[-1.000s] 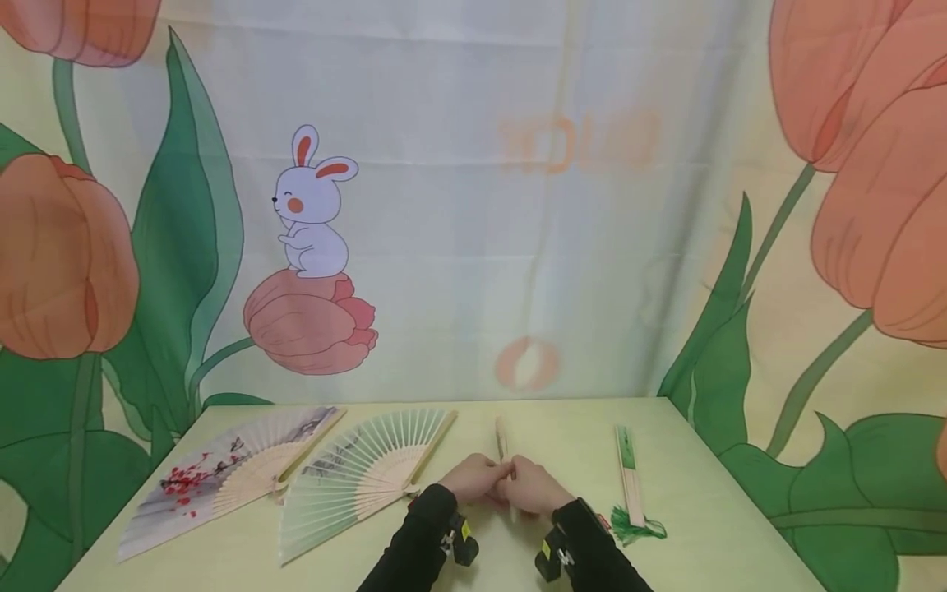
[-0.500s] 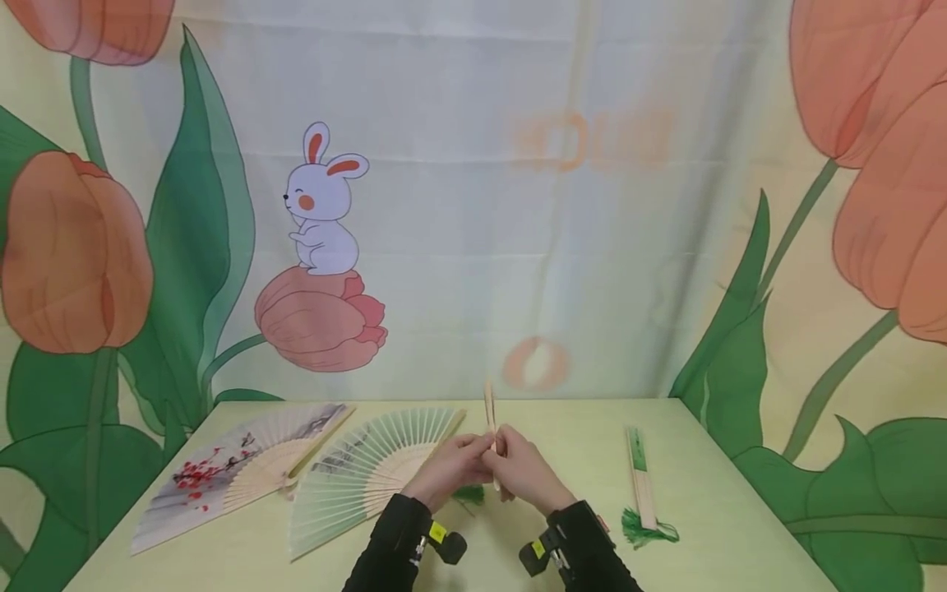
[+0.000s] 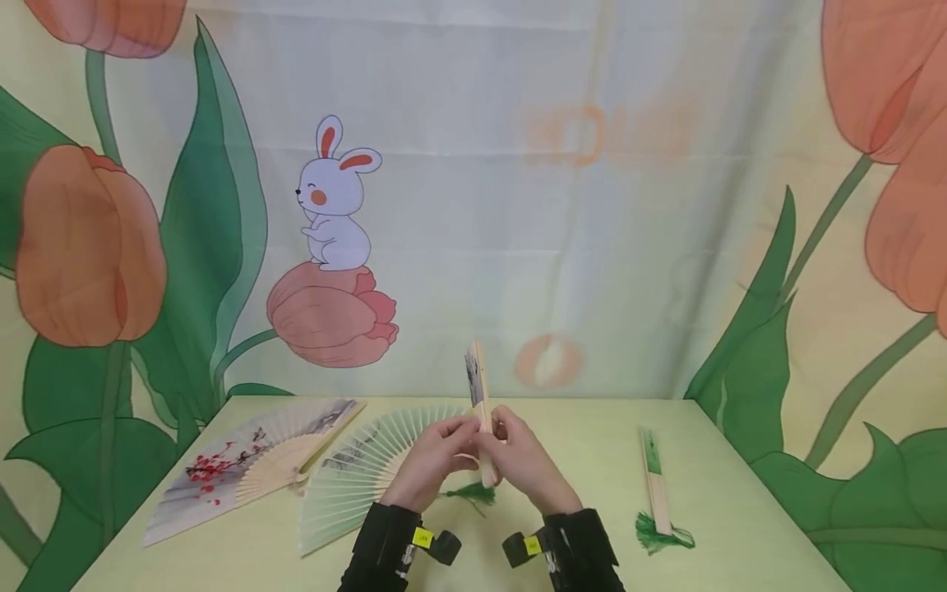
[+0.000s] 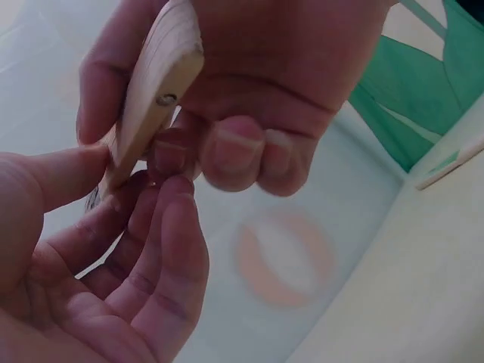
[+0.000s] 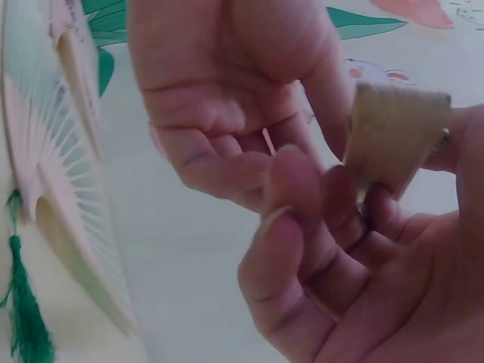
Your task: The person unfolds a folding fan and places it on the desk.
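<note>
A folded hand fan [image 3: 479,386] stands nearly upright above the table, pale wooden ribs low and dark-printed cloth at the top. My left hand [image 3: 436,460] pinches it from the left between thumb and fingers. From the other side my right hand [image 3: 524,460] grips it too, around the lower half. The left wrist view shows the fan's rounded wooden end [image 4: 162,83] with a small metal rivet; in the right wrist view that wooden end [image 5: 401,136] rises above the fingertips. The fingers cover part of the ribs.
An open green fan [image 3: 362,469] lies just left of my hands, its green tassel [image 3: 473,492] below them. Further left rests an open fan with red blossoms [image 3: 244,473]. A folded fan with green tassel [image 3: 654,481] lies at the right. A printed cloth [image 3: 473,205] hangs behind the table.
Both hands have risen from near the table with the folded fan, and it has turned so its dark-printed cloth shows. The head view has shifted slightly, while the other fans lie still.
</note>
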